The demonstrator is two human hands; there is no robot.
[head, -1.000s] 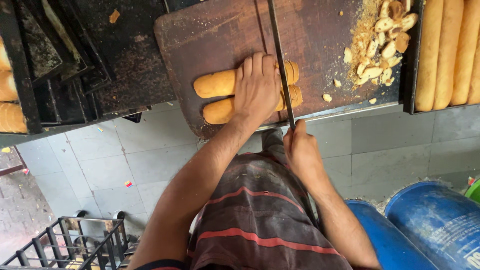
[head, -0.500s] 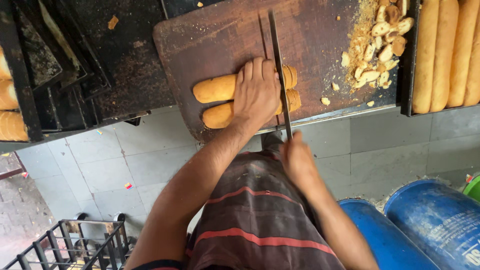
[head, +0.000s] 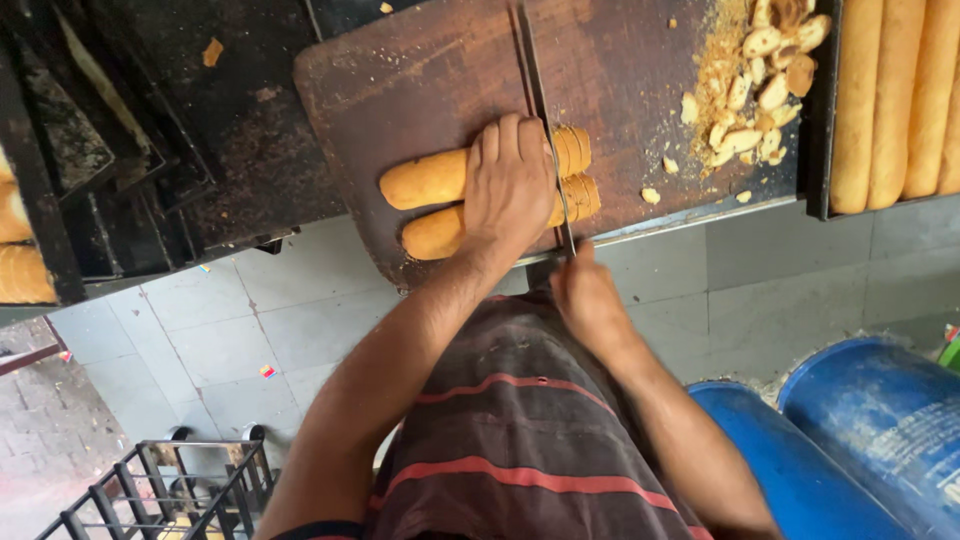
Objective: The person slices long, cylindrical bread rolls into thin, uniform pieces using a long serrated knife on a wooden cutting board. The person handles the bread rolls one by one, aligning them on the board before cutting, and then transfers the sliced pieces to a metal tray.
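Note:
Two golden bread loaves (head: pixel 430 180) lie side by side on a dark wooden cutting board (head: pixel 400 90). My left hand (head: pixel 510 185) presses flat on top of both loaves near their right ends. A long thin knife (head: pixel 540 110) stands across the loaves just right of my fingers, with several cut slices (head: pixel 577 170) beyond the blade. My right hand (head: pixel 585 295) grips the knife's handle at the board's near edge.
A heap of cut bread slices and crumbs (head: pixel 750 80) lies at the board's right. Whole long loaves (head: pixel 890 100) fill a tray at the far right. Dark metal trays (head: pixel 90 150) stand left. Blue barrels (head: pixel 850 440) and a black wire crate (head: pixel 150 490) sit on the tiled floor below.
The knife has pushed forward over the loaves and my right hand has come up to the board's edge. My left hand has stayed on the loaves.

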